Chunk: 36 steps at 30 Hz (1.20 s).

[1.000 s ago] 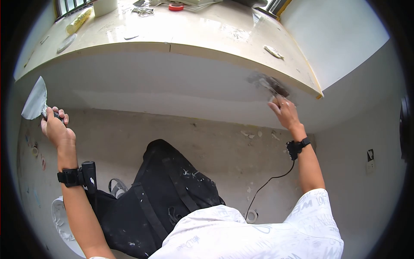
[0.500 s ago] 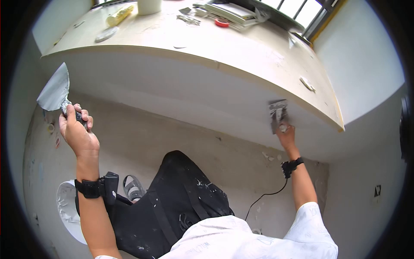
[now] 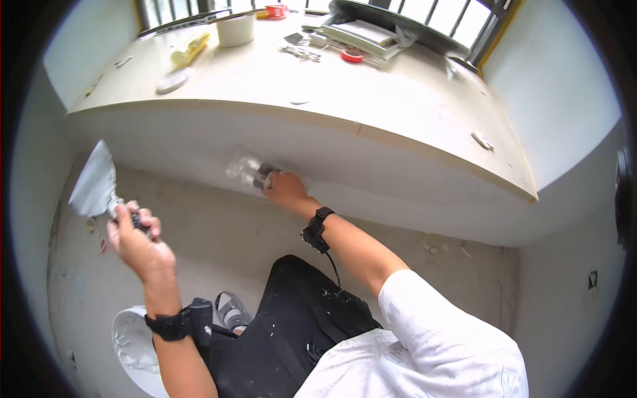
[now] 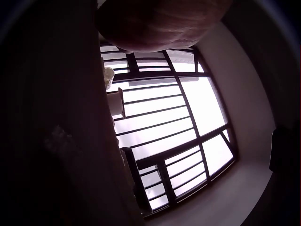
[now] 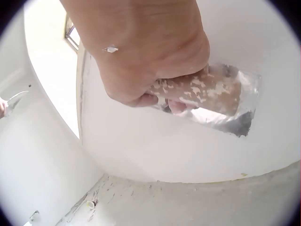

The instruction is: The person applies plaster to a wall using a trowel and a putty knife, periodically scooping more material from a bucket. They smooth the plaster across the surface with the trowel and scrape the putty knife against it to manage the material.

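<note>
Wall under sill (image 3: 199, 142): I see white filler face below wide tabletop (image 3: 411, 106), tape roll (image 3: 352, 55) and cup (image 3: 236, 30) up top. My right hand (image 3: 285, 188), a second ago far right under tabletop edge, has swept left to mid-wall; fingers clenched round handle of putty knife (image 5: 221, 101), blade flat on wall. I judge stroke crossing whole face. My left hand (image 3: 136, 242) grips broad scraper (image 3: 96, 182), raised clear of wall, lower than before. Bucket (image 3: 136, 345) by my knee.
</note>
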### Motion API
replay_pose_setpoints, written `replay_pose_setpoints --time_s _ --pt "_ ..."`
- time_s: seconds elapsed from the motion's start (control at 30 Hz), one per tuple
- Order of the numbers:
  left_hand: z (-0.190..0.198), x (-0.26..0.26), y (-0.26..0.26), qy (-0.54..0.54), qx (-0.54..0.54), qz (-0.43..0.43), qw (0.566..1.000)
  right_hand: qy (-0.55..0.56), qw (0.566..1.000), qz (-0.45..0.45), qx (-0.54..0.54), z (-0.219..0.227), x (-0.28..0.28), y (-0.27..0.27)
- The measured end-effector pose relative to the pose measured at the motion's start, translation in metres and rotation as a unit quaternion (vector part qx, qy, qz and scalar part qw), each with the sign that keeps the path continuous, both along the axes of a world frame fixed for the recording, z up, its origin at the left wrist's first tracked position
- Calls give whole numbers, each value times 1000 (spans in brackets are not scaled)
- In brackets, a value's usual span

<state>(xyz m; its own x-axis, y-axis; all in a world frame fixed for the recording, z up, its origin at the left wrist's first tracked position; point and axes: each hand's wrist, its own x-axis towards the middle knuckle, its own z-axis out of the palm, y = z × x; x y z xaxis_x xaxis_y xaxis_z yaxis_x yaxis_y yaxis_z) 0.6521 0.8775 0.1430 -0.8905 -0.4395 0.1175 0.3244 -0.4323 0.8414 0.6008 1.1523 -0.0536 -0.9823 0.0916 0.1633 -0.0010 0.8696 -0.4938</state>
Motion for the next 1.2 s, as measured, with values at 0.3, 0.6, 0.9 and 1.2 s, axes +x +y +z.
replay_pose_setpoints --time_s 0.3,0.6,0.9,1.2 --pt "1 -7 -19 -7 3 -76 997 52 950 -150 268 111 236 197" --pt "-11 -9 -4 4 -51 -66 997 -26 917 -184 354 167 288 288" --pt "-52 -31 -20 -4 -121 7 993 -12 904 -243 351 103 357 329" --pt "-42 -20 -20 -20 -137 71 988 -82 903 -269 326 133 384 392"
